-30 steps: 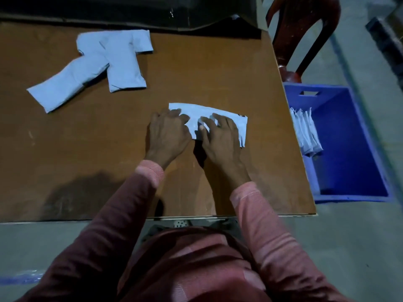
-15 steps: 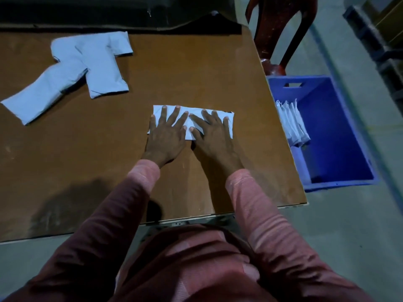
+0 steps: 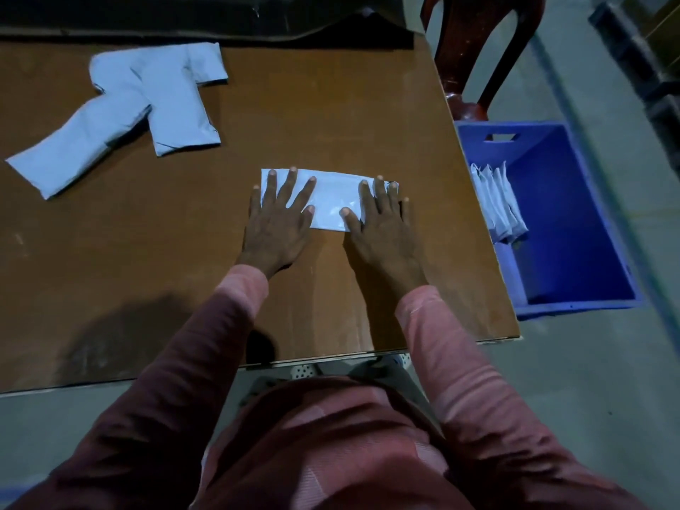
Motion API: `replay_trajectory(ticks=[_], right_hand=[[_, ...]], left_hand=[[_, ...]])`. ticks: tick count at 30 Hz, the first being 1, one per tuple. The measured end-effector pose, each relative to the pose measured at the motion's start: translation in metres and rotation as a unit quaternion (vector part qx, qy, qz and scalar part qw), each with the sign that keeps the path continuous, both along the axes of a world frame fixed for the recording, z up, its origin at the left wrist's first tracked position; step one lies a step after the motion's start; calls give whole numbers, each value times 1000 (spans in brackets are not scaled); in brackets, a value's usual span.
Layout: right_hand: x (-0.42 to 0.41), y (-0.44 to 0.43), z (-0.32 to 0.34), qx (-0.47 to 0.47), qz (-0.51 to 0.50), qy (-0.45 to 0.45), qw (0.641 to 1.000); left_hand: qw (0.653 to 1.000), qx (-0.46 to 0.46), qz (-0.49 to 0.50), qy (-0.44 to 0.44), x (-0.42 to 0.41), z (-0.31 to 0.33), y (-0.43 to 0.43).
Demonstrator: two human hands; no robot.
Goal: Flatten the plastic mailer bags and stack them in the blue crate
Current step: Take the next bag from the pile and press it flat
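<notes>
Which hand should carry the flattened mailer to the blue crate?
Right, probably. The right hand presses the mailer at its end nearest the blue crate, beside the table; the left hand presses the far end.

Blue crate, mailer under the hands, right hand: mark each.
blue crate (image 3: pixel 544 141): head view, back wall.
mailer (image 3: pixel 331 200): head view, its uncovered middle.
right hand (image 3: pixel 382 230): head view, back of the hand.

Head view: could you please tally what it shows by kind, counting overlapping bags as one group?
table: 1
crate: 1
chair: 1
Hands: 2, left hand and right hand, both flat on one bag
Bag groups: 3, the pressed bag, the loose heap, the bundle in the crate
Total: 8
</notes>
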State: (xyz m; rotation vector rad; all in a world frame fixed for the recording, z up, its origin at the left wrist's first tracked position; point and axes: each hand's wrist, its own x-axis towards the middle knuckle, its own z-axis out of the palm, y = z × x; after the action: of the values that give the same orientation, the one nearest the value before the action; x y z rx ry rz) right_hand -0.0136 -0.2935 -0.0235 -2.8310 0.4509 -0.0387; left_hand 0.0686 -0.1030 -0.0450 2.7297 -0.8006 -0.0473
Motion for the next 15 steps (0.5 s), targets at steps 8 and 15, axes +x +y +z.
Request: replay_trajectory(ticks=[8, 15], right_hand=[[-43, 20, -11, 55, 17, -41, 997], [-35, 13, -3, 34, 30, -12, 999]], left_hand=[[1000, -8, -3, -3, -37, -1, 7], [1000, -7, -5, 12, -32, 13, 7]])
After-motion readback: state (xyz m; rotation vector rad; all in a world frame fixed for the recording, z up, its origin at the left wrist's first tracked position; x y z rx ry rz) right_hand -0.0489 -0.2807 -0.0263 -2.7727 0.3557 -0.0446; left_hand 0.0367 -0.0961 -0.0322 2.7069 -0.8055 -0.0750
